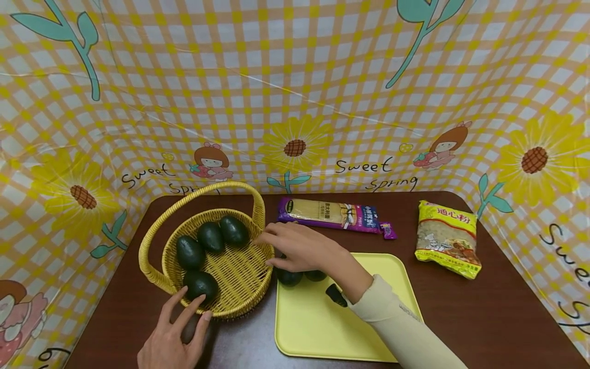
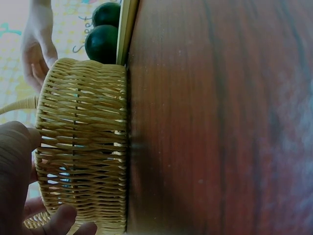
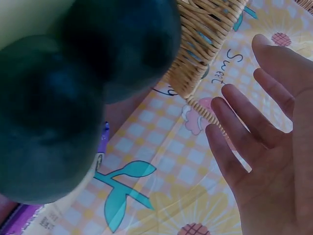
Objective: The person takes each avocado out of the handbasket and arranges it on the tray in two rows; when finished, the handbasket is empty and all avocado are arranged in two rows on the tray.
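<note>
Several dark green avocados (image 1: 210, 237) lie along the back and left side of a yellow woven basket (image 1: 239, 307) with a tall handle. My left hand (image 1: 172, 338) is at the basket's front left, fingers spread, fingertips at the nearest avocado (image 1: 201, 287). Over the basket's right rim hovers my right hand (image 1: 299, 246), its palm bare and fingers extended in the right wrist view. Beneath it, two more avocados (image 1: 289, 277) sit at the far left corner of a yellow tray (image 1: 322, 333), partly hidden by the hand.
A purple pack of pasta (image 1: 318, 214) lies behind the tray. On the right is a yellow bag of macaroni (image 1: 447, 240). A small black object (image 1: 336, 295) shows beside the right wrist. A checked cloth (image 1: 295, 77) surrounds the brown table (image 1: 502, 307).
</note>
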`<state>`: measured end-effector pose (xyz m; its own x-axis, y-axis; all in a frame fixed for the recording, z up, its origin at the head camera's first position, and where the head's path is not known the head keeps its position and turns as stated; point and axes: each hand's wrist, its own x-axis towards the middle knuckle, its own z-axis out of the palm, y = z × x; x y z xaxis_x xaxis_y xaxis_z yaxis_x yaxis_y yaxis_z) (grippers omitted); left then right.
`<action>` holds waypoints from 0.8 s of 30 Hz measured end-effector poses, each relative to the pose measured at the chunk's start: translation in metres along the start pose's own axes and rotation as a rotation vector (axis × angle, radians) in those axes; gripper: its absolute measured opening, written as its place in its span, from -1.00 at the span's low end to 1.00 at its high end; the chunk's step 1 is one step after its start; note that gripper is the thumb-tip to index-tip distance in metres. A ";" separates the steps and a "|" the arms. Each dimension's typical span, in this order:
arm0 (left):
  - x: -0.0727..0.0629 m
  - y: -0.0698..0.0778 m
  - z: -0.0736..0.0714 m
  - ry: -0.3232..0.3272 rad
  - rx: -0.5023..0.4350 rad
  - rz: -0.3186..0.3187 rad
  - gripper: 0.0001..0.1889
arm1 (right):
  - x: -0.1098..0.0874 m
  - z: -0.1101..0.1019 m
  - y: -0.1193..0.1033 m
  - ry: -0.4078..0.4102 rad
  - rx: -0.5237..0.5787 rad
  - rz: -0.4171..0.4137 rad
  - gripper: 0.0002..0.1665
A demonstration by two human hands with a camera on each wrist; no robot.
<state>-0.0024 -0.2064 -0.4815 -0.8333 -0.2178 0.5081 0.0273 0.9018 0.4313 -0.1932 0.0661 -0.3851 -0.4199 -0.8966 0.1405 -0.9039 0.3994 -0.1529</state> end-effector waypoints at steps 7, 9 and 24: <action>0.000 -0.001 0.001 0.003 -0.004 -0.002 -0.66 | 0.016 -0.006 -0.002 -0.034 -0.016 0.007 -0.40; 0.000 -0.001 0.001 0.002 -0.002 -0.004 -0.66 | 0.021 -0.008 -0.003 -0.048 -0.014 0.017 -0.39; 0.001 0.001 -0.001 -0.020 0.027 -0.020 -0.65 | 0.055 -0.011 -0.009 -0.133 -0.059 0.054 -0.35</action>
<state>-0.0022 -0.2060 -0.4799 -0.8442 -0.2284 0.4849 -0.0036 0.9070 0.4210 -0.2088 0.0153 -0.3652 -0.4571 -0.8894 0.0026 -0.8852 0.4547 -0.0981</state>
